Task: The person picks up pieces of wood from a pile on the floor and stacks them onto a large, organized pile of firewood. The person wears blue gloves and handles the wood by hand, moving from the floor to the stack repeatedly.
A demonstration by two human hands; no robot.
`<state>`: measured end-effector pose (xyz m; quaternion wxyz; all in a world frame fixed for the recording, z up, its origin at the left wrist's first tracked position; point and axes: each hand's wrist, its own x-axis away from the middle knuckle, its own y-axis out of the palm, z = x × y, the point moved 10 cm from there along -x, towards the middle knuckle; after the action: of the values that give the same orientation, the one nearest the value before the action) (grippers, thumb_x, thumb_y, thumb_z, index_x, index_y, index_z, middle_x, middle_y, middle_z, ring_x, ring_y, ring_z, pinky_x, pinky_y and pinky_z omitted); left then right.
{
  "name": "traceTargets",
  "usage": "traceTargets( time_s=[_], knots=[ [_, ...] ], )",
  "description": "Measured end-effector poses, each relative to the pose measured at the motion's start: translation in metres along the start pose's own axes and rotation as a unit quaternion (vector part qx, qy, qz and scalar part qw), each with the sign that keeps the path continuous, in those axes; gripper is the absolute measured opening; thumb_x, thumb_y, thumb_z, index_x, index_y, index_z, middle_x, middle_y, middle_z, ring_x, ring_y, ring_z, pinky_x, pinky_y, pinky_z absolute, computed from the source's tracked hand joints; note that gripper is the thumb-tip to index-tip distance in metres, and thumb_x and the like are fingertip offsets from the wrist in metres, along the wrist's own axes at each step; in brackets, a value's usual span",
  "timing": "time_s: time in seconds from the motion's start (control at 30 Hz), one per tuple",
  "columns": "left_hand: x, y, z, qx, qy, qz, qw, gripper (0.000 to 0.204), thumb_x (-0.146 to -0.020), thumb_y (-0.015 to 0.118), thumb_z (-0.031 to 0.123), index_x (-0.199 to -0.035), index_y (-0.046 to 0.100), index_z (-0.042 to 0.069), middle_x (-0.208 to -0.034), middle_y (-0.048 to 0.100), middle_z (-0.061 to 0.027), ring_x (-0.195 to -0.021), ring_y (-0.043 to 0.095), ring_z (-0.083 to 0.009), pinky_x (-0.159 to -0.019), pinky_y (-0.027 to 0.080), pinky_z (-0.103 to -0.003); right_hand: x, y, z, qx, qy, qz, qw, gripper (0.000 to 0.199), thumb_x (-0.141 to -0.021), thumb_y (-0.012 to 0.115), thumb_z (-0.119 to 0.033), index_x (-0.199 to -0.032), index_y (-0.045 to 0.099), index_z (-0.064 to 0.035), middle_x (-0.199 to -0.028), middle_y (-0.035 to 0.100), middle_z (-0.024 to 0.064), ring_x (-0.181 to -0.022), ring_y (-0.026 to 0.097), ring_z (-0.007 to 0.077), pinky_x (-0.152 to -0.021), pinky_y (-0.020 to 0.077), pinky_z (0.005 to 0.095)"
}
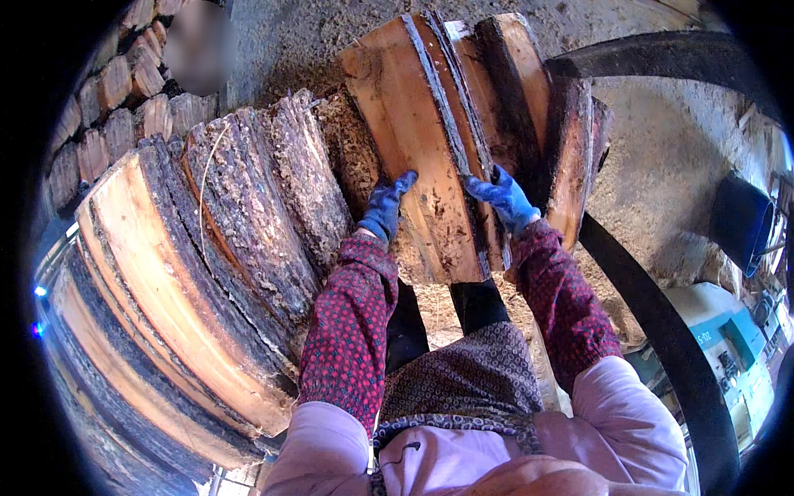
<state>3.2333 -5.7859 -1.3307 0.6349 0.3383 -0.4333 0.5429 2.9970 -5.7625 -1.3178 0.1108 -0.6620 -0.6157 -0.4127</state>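
Shows smooth-ish sawn wood on slab [426,157] btwn L grip [386,207] & R grip [506,198]; rough bark on timber [244,186] to L; matt cloth on sleeves [351,326] below.

The one view comes from the person's head, through the left lens of a side-by-side pair. It looks steeply down and a little forward over the shirt [447,455] and apron [463,372], upright and unmirrored. The left hand [383,207] and right hand [505,198] are fairly near, close to mid-view, with the board's [413,149] near edge toward the wearer. The wide fisheye bends the slabs [169,273] at left and takes in floor [285,45] beyond the board's far edge.
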Motion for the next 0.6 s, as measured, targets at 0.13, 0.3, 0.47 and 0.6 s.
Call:
traceTargets(
  time_s=[0.13, 0.3, 0.47, 0.6],
  knots=[
    [0.051, -0.014, -0.002, 0.057, 0.161, -0.003, 0.985, 0.069, -0.085, 0.08, 0.034, -0.14, 0.053, 0.004, -0.133, 0.062, -0.01, -0.12, 0.058, -0.0219, -0.106, 0.044, -0.038, 0.046, 0.037, -0.002, -0.037, 0.033, -0.043, 0.998, 0.039, -0.091, 0.075, -0.013, -0.127, 0.063, -0.0025, -0.113, 0.067, -0.0003, -0.098, 0.061, 0.0088, -0.089, 0.0511, 0.027],
    [0.151, -0.007, -0.081, 0.061, 0.108, -0.046, 0.991, 0.059, -0.09, 0.075, 0.034, -0.136, 0.057, 0.002, -0.132, 0.063, -0.0075, -0.118, 0.06, -0.0208, -0.106, 0.046, -0.038, 0.202, 0.053, 0.026, -0.002, 0.065, -0.013, 0.998, 0.042, -0.091, 0.075, -0.017, -0.128, 0.061, -0.0018, -0.115, 0.068, 0.0011, -0.099, 0.062, 0.0107, -0.091, 0.0515, 0.0287],
    [0.19, 0.02, -0.149, 0.238, -0.048, -0.142, 0.96, 0.06, -0.089, 0.075, 0.04, -0.133, 0.062, 0.003, -0.123, 0.069, -0.0078, -0.11, 0.066, -0.0231, -0.099, 0.052, -0.04, 0.297, 0.085, 0.028, -0.021, 0.048, 0.043, 0.998, 0.046, -0.09, 0.077, -0.02, -0.129, 0.061, -0.0009, -0.113, 0.068, 0.0017, -0.098, 0.062, 0.0103, -0.089, 0.052, 0.0283],
    [0.241, 0.034, -0.113, 0.255, 0.017, -0.231, 0.939, 0.057, -0.09, 0.074, 0.038, -0.134, 0.06, 0.004, -0.12, 0.07, -0.0096, -0.1, 0.07, -0.0251, -0.093, 0.056, -0.041, 0.356, 0.094, 0.006, 0.047, -0.039, 0.093, 0.994, 0.046, -0.09, 0.076, -0.026, -0.125, 0.061, -0.0003, -0.108, 0.068, 0.0017, -0.094, 0.061, 0.0095, -0.084, 0.0517, 0.0279]
  ],
)
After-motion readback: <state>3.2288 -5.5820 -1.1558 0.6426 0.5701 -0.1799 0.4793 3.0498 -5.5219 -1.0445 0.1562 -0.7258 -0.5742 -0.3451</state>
